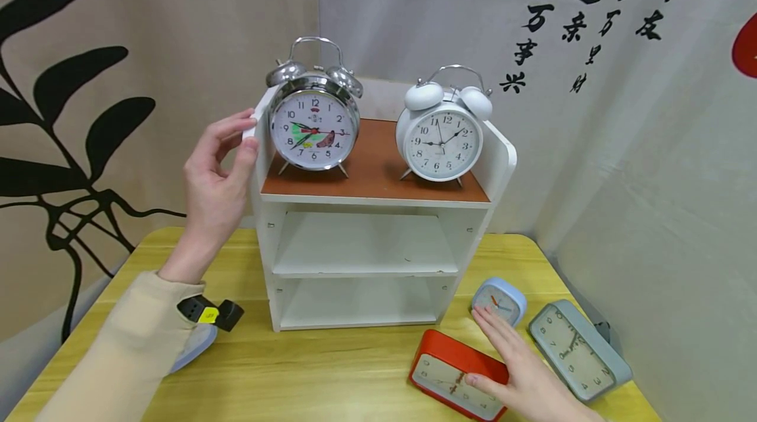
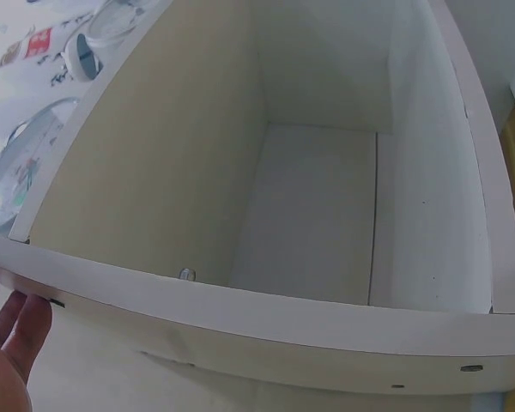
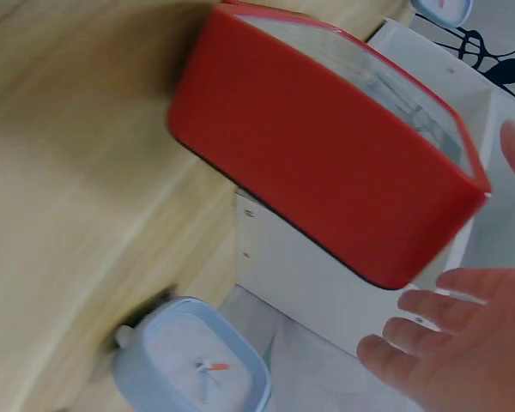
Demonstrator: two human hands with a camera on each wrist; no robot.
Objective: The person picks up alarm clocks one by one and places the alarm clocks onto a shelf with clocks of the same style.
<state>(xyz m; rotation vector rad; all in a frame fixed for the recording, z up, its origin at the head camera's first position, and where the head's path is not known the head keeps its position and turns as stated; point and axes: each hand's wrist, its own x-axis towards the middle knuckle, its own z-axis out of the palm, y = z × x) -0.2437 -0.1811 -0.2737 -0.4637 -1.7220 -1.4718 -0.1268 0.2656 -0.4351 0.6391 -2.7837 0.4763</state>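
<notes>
My left hand [image 1: 215, 175] pinches the upper left side panel of a small white shelf unit [image 1: 367, 271], thumb and index finger at its front edge. Near that hand, a silver twin-bell alarm clock [image 1: 315, 123] stands on the brown top shelf. To its right is a white twin-bell alarm clock [image 1: 440, 136]. My right hand [image 1: 526, 369] hovers with fingers extended over a red rectangular clock [image 1: 434, 343]; the right wrist view shows its palm beside that clock [image 3: 318, 146]. Just beyond the fingertips sits a small light-blue clock [image 1: 511, 297].
A grey-green rectangular clock [image 1: 579, 350] lies at the right of the yellow wooden table [image 1: 331, 376]. Partly hidden under my left sleeve is a light-blue rounded object [image 1: 198, 346]. Curtains with a black plant print [image 1: 65, 93] and dark characters hang behind.
</notes>
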